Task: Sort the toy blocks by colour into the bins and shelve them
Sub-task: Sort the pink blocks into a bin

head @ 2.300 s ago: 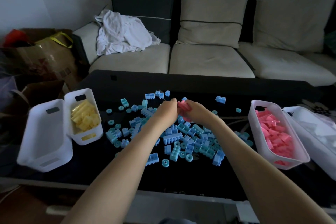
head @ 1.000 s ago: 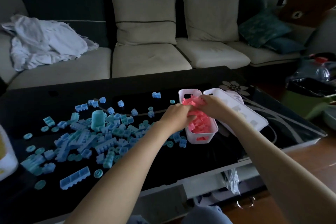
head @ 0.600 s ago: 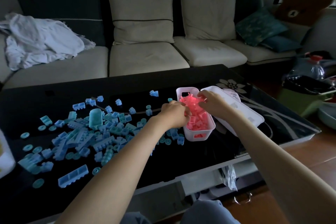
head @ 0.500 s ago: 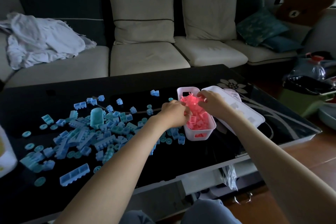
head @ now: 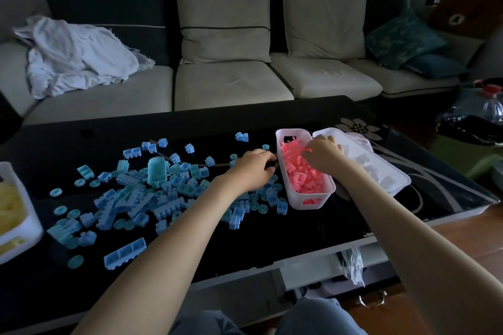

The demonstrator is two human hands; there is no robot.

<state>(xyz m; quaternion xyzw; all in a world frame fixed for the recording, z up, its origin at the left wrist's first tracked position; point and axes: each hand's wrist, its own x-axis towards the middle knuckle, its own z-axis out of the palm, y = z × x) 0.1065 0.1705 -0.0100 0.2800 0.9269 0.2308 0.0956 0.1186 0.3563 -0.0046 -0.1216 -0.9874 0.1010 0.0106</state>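
1. On the right hand (head: 324,158), fingers are bent onto pink plastic toy blocks (head: 302,174) heaped in the white plastic bin (head: 295,202). A pinch cannot be confirmed. Blocks beneath them could be flicked out.
2. On the left hand (head: 253,171), fingers are curled just beside the bin's wall, and any contents cannot be told. The bin could be shoved.
3. Pale blue plastic blocks (head: 163,198) behind the left knuckles could be swept in.

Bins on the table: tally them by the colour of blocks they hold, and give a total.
pink-block bin: 1
yellow-block bin: 1
white-block bin: 1
Total: 3 bins
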